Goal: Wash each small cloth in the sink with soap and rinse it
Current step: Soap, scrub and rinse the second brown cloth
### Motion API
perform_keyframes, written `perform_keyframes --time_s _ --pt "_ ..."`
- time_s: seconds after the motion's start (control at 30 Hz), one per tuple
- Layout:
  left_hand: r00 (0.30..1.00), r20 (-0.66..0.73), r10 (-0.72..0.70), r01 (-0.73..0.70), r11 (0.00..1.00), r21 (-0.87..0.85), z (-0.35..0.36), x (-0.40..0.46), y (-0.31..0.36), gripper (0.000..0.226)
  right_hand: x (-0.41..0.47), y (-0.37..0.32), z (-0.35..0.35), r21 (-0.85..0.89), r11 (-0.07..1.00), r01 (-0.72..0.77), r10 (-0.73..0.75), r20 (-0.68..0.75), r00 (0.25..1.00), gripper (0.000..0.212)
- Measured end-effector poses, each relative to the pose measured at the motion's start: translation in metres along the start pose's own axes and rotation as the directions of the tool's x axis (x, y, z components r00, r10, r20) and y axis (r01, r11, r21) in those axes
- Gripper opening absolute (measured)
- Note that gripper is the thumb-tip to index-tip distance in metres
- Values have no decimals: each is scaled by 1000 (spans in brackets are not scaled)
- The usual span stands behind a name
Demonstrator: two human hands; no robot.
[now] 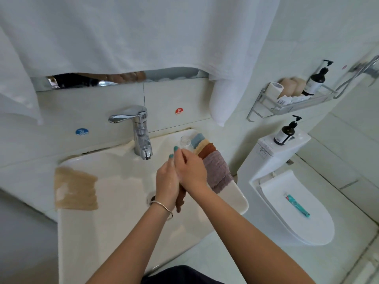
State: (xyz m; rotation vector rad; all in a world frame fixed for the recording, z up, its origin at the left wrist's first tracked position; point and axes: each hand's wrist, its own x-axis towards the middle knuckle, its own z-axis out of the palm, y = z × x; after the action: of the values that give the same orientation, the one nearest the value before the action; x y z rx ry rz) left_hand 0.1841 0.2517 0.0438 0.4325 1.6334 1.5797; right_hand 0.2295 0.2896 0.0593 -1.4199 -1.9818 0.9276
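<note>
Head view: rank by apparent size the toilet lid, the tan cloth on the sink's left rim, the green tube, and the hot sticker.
1. toilet lid
2. tan cloth
3. green tube
4. hot sticker, though it sits farther from the camera

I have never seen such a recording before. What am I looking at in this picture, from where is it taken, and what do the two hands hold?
There is no machine here. One camera on a person's head looks forward and down, so you see that person's own arms. Both hands are over a white ceramic sink, in front of a chrome tap. The left hand and the right hand press together around a wet rust-brown small cloth, whose end hangs down between the wrists. On the sink's right edge lie folded small cloths in blue, yellow, brown and mauve, beside a clear glass. A beige cloth lies over the left edge. To the right is a white toilet.
</note>
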Motion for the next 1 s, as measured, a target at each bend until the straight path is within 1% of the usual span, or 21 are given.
perform_keyframes --time_s 0.03,0.07,0.17,0.2,0.23,0.3,0.33,0.37,0.43,0.47,0.5,0.57,0.6,0.63,0.7,0.77,0.8,0.87,0.9,0.97,1.0 --pt "999 -26 32 -33 999 -20 1 -2 1 39 3 0 0 40 998 -42 43 -31 999 46" --pt "995 -53 84 -86 996 -34 -2 1 2 39 -1 -3 2 41 999 -30 31 -28 999 45" --pt "984 -89 152 -147 987 60 -18 14 7 42 -28 -13 16 -47 987 155 -151 77 986 42" --pt "983 -77 168 -158 980 125 -20 15 4 42 -28 -13 15 -63 985 159 -154 78 985 44" --pt "988 -48 145 -135 977 165 -18 13 1 39 -18 -9 13 -60 992 108 -104 60 993 46" --pt "992 11 125 -125 979 159 -7 3 -5 35 2 -1 7 -6 999 -52 52 9 999 47" --pt "990 22 142 -144 980 141 -5 1 -10 33 3 2 5 5 998 -64 64 -19 998 46" --pt "988 22 152 -154 978 138 -5 2 -9 29 -4 3 5 5 1000 -19 19 -25 1000 45" --pt "991 -1 137 -136 983 127 -9 5 -3 23 -26 2 9 -17 994 110 -110 29 994 42" --pt "987 -11 162 -159 977 141 -10 5 -2 24 -33 3 10 -28 991 133 -132 41 990 42" --pt "985 7 172 -171 974 149 -9 4 -4 27 -30 5 9 -28 993 111 -110 32 993 44" --pt "980 83 180 -194 957 217 -2 -4 -4 31 -9 10 4 55 998 -34 36 -44 998 47" --pt "980 82 179 -191 965 182 -1 -4 -4 32 -4 10 3 89 993 -76 82 -69 994 47" --pt "983 64 175 -183 968 172 -2 -1 -4 32 -5 9 3 87 994 -59 65 -72 995 47" --pt "989 -2 149 -146 972 182 -10 11 0 29 -22 4 11 7 996 87 -87 -5 996 42" --pt "994 -12 108 -103 975 197 -14 11 -1 37 -31 2 13 -66 987 150 -147 48 988 42" --pt "991 5 135 -133 969 207 -12 7 -7 39 -22 6 11 -67 993 99 -97 32 995 44" --pt "994 43 103 -109 981 162 -9 -4 -5 38 -3 12 7 -4 999 -38 38 -24 999 46" --pt "990 52 132 -139 980 144 -9 -2 -5 36 -3 12 8 10 999 -38 38 -42 998 45" --pt "979 18 203 -202 953 223 -16 9 -4 24 -19 8 18 -32 994 103 -104 -32 994 41" --pt "976 -25 218 -207 949 237 -19 14 -4 19 -27 7 24 -40 986 163 -163 4 987 39"
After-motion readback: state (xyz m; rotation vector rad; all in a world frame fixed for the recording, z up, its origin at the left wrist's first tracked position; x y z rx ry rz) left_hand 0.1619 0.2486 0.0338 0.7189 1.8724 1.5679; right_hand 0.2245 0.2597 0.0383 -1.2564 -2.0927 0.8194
